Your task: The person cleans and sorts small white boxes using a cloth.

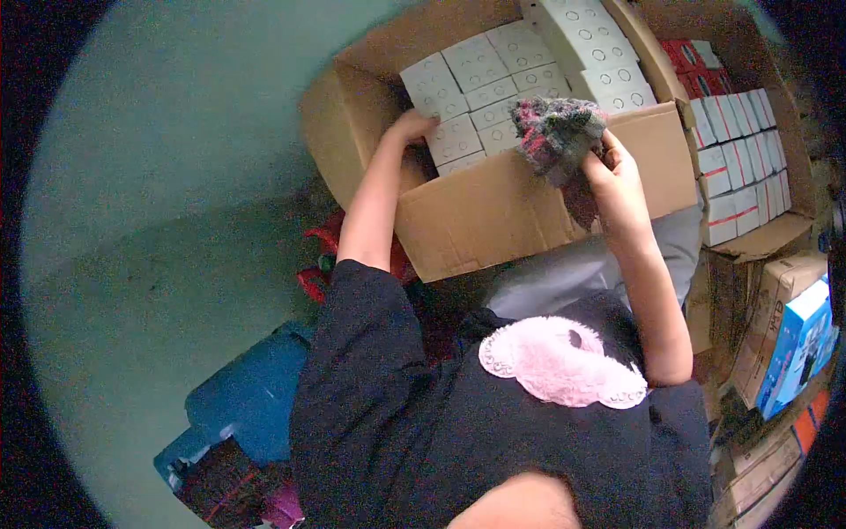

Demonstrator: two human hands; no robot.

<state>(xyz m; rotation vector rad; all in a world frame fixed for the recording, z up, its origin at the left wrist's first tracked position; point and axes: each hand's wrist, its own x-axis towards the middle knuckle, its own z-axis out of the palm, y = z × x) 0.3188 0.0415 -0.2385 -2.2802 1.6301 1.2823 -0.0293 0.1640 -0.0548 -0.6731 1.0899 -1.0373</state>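
Note:
My left hand (412, 129) reaches over the side of a large open cardboard box (493, 220). Its fingertips touch the left edge of the stacked small white boxes (454, 132), and the hand looks open, though part of the fingers is hidden. White boxes with round marks on their faces fill most of the carton. Over the carton's near wall, my right hand (614, 172) pinches a crumpled, fuzzy cloth (557, 132) in grey, black and pink. A darker end of this cloth hangs below the fingers.
At the right stands a second open carton (775, 234) with white and red-striped boxes (740, 159). Below it are brown cartons (775, 300) and a blue box (797, 348). A blue plastic object (251, 388) and dark fabric (220, 480) lie lower left, beside a greenish wall (159, 176).

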